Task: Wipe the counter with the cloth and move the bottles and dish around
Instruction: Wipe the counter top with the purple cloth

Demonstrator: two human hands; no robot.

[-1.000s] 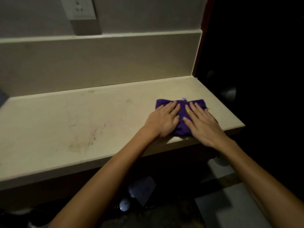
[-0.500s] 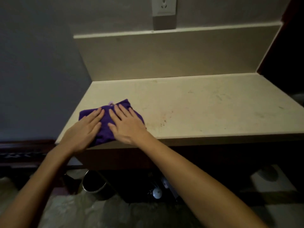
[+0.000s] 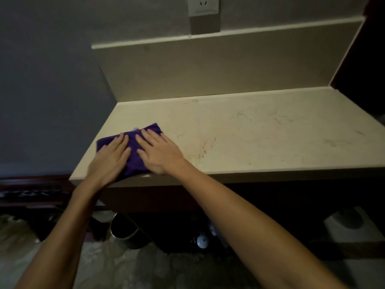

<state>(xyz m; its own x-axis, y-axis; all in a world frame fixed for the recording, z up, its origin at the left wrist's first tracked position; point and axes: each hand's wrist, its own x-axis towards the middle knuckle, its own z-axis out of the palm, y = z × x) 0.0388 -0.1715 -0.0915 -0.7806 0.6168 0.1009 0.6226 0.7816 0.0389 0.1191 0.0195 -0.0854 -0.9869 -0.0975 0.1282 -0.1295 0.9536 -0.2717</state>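
Pressing down flat with both palms, the person has a folded purple cloth (image 3: 133,151) pinned near the left end of the cream counter (image 3: 260,138), left of centre in the frame, right by the front edge. The left hand (image 3: 110,161) lies on the cloth's left half, fingers straight and close together, pointing up the frame. The right hand (image 3: 158,151) sits just beside it on the right half, fingers straight and slightly fanned, its heel spilling off the cloth onto bare counter. A strip of purple shows between the two hands, and a pale tag or corner pokes out at the cloth's top edge. Faint reddish-brown smudges (image 3: 205,146) mark the counter just right of the right hand, with lighter scuffs further toward the right side. A backsplash (image 3: 208,67) rises behind, and a wall socket (image 3: 203,5) sits at the top of the frame. Lower centre, under the counter, it's pretty dark, but a round dark bin (image 3: 127,230) stands on the floor.
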